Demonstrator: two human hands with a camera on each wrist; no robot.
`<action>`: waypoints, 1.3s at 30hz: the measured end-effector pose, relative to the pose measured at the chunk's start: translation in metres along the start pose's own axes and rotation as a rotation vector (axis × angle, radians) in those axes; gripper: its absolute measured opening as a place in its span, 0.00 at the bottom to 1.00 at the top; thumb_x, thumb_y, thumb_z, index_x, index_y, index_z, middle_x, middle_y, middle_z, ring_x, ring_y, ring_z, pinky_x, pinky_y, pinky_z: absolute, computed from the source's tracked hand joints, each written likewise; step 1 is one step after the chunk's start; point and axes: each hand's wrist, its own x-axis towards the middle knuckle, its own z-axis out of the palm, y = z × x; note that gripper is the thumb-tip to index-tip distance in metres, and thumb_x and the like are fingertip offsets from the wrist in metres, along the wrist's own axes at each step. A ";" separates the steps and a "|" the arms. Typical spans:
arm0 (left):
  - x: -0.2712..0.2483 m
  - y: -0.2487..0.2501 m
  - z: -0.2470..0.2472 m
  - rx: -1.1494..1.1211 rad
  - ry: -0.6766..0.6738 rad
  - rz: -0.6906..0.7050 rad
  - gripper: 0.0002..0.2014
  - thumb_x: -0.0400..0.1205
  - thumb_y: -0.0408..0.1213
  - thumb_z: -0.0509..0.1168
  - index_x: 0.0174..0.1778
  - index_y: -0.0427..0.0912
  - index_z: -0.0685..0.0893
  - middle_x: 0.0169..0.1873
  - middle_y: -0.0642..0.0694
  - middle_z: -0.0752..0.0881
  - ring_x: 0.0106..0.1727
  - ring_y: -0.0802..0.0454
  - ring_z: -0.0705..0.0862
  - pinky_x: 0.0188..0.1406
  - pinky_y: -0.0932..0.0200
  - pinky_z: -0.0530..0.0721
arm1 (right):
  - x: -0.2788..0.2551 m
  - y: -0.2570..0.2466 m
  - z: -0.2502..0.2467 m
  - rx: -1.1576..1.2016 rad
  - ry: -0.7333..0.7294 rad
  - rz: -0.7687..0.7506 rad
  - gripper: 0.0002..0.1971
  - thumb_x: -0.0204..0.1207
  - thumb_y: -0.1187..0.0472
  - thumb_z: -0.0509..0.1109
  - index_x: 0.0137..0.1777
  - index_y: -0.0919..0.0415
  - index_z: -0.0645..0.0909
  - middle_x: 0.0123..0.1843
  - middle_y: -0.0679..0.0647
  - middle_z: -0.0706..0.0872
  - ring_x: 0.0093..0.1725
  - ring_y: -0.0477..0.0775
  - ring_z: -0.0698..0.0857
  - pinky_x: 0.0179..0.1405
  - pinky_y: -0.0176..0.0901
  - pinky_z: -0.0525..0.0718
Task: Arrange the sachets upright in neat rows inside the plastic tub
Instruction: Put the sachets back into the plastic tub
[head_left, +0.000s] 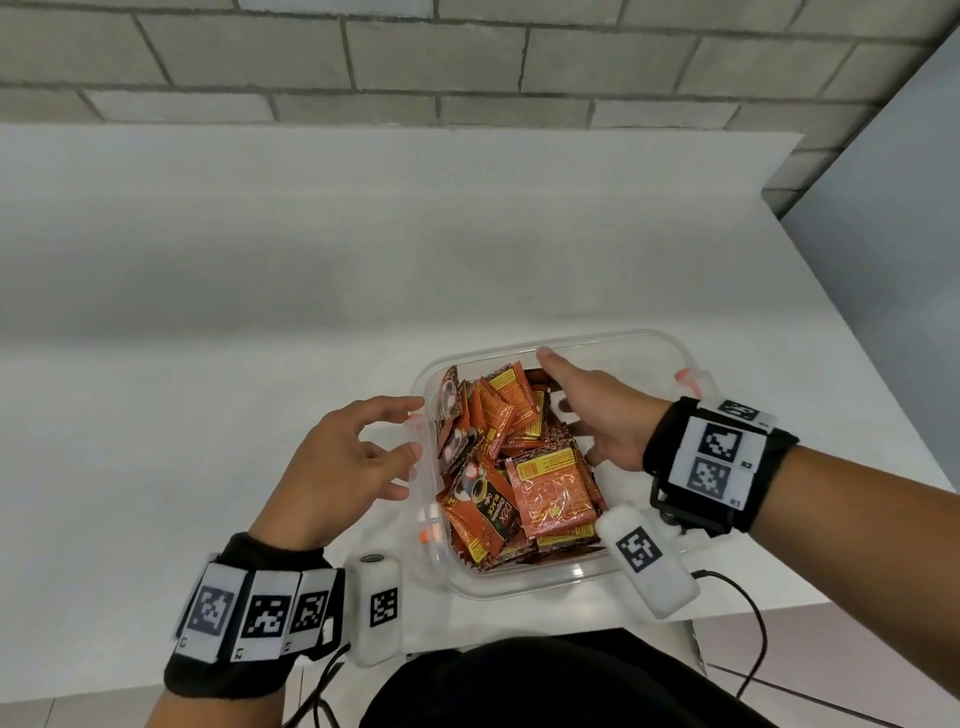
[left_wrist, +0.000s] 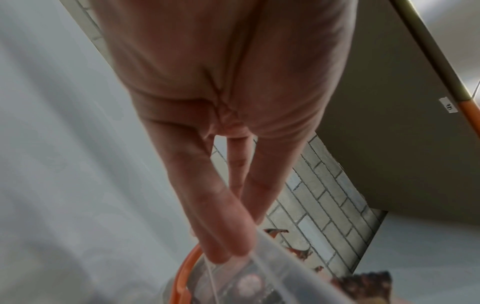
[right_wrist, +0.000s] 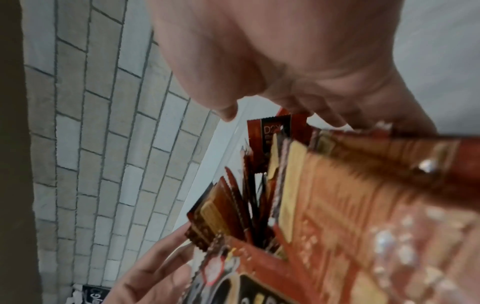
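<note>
The head view looks steeply down from above onto the near worktop (head_left: 260, 312). Each wrist view looks close along its fingers (left_wrist: 221, 226) toward the far brick wall (right_wrist: 103, 144). All three share the tub (head_left: 597, 577).

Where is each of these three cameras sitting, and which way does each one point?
Head: worn on the head, looking forward and down at the plastic tub of sachets on the white table; both forearms, left hand and right hand show.
Left wrist: looks along the left hand towards the tub rim; palm and fingers show.
Right wrist: looks along the right hand into the sachets; the left hand shows too.
Shared: all three see the sachets and the brick wall.
</note>
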 end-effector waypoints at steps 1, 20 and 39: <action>0.000 0.000 0.000 0.000 -0.002 0.000 0.18 0.78 0.30 0.71 0.60 0.53 0.85 0.58 0.55 0.84 0.37 0.49 0.90 0.34 0.60 0.89 | -0.001 -0.002 0.005 -0.006 -0.031 0.009 0.34 0.80 0.32 0.49 0.75 0.55 0.71 0.78 0.58 0.71 0.73 0.59 0.72 0.64 0.55 0.71; 0.001 0.003 0.000 -0.013 0.002 -0.019 0.18 0.77 0.30 0.72 0.59 0.53 0.86 0.57 0.54 0.84 0.36 0.48 0.90 0.33 0.59 0.89 | -0.003 0.040 0.002 0.005 -0.237 0.108 0.35 0.72 0.24 0.50 0.68 0.46 0.77 0.63 0.53 0.86 0.64 0.60 0.82 0.70 0.73 0.69; -0.001 0.005 0.001 -0.014 0.021 -0.019 0.17 0.78 0.30 0.71 0.60 0.51 0.86 0.56 0.52 0.83 0.34 0.48 0.89 0.31 0.61 0.88 | -0.023 0.012 -0.011 -0.272 -0.038 -0.085 0.34 0.79 0.34 0.55 0.80 0.51 0.62 0.81 0.53 0.66 0.77 0.58 0.67 0.74 0.59 0.67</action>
